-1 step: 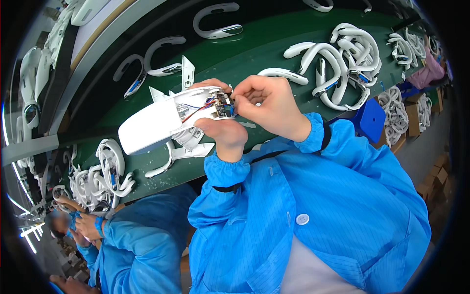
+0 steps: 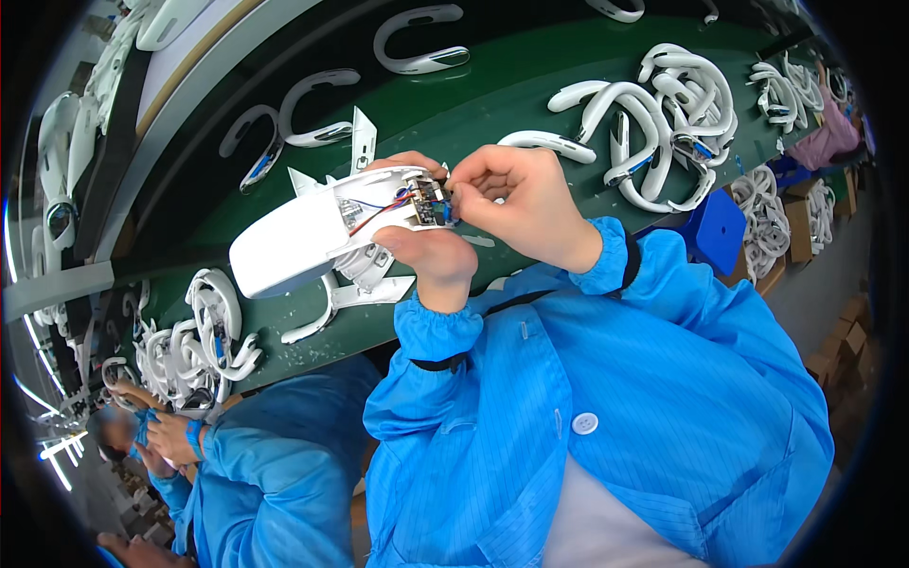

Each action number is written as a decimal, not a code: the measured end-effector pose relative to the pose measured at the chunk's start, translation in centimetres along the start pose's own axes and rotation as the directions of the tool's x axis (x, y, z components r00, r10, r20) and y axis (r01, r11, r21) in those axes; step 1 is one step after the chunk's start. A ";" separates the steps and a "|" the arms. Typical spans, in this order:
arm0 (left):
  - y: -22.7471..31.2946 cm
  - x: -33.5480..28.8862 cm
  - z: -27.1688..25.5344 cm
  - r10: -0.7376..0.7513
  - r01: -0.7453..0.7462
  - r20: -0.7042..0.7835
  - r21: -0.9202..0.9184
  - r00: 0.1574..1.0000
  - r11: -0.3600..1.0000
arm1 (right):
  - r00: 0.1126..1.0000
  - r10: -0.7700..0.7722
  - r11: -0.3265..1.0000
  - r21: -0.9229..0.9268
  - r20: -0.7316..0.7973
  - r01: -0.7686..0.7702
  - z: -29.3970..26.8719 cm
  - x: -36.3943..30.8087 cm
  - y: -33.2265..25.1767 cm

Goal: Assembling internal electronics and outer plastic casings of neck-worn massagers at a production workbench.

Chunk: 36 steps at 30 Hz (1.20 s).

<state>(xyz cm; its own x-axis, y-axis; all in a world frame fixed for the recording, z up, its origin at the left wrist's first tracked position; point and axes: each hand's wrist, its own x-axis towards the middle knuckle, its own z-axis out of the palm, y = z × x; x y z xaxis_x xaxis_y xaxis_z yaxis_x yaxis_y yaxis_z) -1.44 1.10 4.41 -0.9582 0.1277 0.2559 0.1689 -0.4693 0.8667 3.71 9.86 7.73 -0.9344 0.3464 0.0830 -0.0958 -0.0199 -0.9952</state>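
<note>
1. Your left hand (image 2: pixel 443 257), thumb nearest you, clasped one white plastic housing (image 2: pixel 289 239) over the green workbench (image 2: pixel 511 104).
2. Your right hand (image 2: pixel 525 204) curled beside one circuit board (image 2: pixel 429 202); what it pinched, I couldn't tell.

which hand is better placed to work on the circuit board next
Probably the right hand: its fingers are at the near-right edge of the circuit board, whereas the left hand seems occupied holding the white housing.

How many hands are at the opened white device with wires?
2. The left hand holds the white device, thumb on the near side; the right hand is at the right end of the circuit board. No other hand shows there.
</note>
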 end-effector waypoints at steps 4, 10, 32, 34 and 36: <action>0.2 0.1 0.0 -0.010 0.010 -0.001 0.007 1.000 1.000 | 0.997 0.061 0.984 0.163 0.040 -0.067 -0.2 0.0 0.5; 0.4 0.2 -0.2 0.008 -0.008 0.004 0.026 1.000 1.000 | 0.994 0.018 0.990 0.135 0.104 -0.032 -0.2 0.4 0.5; 0.5 0.9 0.0 -0.002 0.007 -0.129 0.034 0.992 0.999 | 0.955 0.198 0.937 0.243 0.221 -0.250 -0.5 1.6 -0.8; 0.4 0.8 0.0 0.010 -0.006 -0.108 0.038 0.994 0.999 | 0.930 0.249 0.925 0.218 0.270 -0.311 -0.8 1.9 -0.5; 0.6 0.8 0.2 0.000 0.002 -0.082 0.016 0.997 1.000 | 0.910 0.255 0.920 0.206 0.328 -0.332 -1.1 2.0 -0.2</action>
<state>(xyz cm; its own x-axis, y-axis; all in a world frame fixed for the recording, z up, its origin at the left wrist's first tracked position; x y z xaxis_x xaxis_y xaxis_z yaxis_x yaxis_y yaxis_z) -2.06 1.03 5.24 -0.9740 0.0562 0.2196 0.1709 -0.4549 0.8740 2.20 11.56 8.07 -0.9869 0.0023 -0.1612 0.1516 -0.3270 -0.9328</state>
